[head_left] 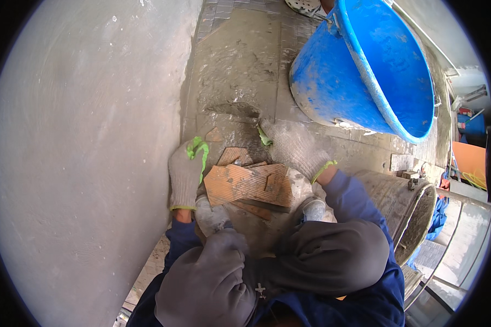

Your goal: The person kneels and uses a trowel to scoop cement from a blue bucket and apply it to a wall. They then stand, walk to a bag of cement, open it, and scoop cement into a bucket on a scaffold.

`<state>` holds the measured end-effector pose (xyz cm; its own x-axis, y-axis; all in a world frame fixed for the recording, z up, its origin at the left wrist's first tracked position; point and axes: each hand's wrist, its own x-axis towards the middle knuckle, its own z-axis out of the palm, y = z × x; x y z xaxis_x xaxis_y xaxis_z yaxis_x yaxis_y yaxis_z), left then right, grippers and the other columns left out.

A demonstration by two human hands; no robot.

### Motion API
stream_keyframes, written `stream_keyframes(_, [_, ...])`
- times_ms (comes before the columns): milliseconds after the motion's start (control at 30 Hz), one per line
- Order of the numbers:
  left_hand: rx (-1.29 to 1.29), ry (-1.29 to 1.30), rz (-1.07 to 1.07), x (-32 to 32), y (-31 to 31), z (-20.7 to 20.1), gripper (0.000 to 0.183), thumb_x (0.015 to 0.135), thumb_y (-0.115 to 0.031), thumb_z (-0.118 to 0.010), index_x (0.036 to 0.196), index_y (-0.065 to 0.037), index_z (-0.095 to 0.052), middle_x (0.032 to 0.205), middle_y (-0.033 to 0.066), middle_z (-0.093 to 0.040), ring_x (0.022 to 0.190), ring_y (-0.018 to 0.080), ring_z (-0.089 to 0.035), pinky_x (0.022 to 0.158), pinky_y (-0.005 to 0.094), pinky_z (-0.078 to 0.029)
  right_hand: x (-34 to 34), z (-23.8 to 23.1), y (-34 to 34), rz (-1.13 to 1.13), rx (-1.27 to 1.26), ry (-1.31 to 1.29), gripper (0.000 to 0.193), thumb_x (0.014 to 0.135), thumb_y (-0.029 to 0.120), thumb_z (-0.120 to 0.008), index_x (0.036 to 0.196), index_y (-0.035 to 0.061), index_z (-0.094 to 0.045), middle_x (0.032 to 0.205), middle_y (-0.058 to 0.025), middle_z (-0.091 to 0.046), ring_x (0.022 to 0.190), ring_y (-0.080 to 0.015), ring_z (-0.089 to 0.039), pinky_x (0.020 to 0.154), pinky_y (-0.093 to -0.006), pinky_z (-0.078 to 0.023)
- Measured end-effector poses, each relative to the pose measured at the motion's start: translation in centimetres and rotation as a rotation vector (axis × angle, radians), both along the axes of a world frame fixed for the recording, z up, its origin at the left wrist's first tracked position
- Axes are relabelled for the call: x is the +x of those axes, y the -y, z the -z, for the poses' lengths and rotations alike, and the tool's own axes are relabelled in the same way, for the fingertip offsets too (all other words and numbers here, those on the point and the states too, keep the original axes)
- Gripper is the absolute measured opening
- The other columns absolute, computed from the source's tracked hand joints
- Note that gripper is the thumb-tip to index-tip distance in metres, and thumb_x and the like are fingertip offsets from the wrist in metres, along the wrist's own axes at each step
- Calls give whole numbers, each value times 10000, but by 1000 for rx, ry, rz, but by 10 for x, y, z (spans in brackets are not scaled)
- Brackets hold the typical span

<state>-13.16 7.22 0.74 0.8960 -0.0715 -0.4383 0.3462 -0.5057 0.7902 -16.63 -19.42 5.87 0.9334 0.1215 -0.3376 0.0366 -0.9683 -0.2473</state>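
Terracotta shards: heaped ahead of and between the shoes, ridged faces showing, near the wet mortar.
Handling: I'd judge them stiff, light enough singly, yet brittle if levered; grey smears could make them slick.
Where to hold: opposite broken edges of the top piece, I'd say, minding its corners; the ridges should give knitted gloves some bite.
Left hand: gloved, between wall and heap; I see nothing in it, but cannot tell how far its fingers curl.
Right hand: gloved, near the mortar, beyond the heap's right side; its grip I cannot make out.
Small shard: lies near the left hand.
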Motion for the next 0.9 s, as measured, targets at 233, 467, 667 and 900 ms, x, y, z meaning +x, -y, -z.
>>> stream_keyframes(233, [42,117,-29,-2,-16,21,317,910,-96,-684,1199,33,-692,1106,186,-737,953,237,-719,827,319,-553,-21,-33,32,-184,75,-25,396,851,195,-638,1240,125,-656,967,-185,-710,911,-400,-686,792,-510,-546])
stream_keyframes(467, [315,355,87,4,-9,6,372,916,-233,-670,1208,-3,-688,1108,227,-701,995,377,-684,864,426,-543,-17,-18,44,-24,49,91,391,846,212,-709,1221,107,-677,994,-191,-716,900,-405,-680,782,-494,-546])
stream_keyframes(667, [295,284,151,2,3,7,421,908,-284,-680,1225,-9,-681,1070,232,-704,989,400,-679,857,449,-539,-17,-27,45,77,8,51,341,847,206,-688,1170,97,-685,958,-211,-711,877,-411,-681,765,-509,-535])
stream_keyframes(900, [160,75,72,-5,-4,-7,412,905,-232,-696,1236,13,-672,1076,224,-719,971,375,-697,848,414,-545,-19,-10,49,-9,-1,71,320,824,132,-642,1134,71,-692,955,-199,-719,875,-401,-685,792,-498,-537])
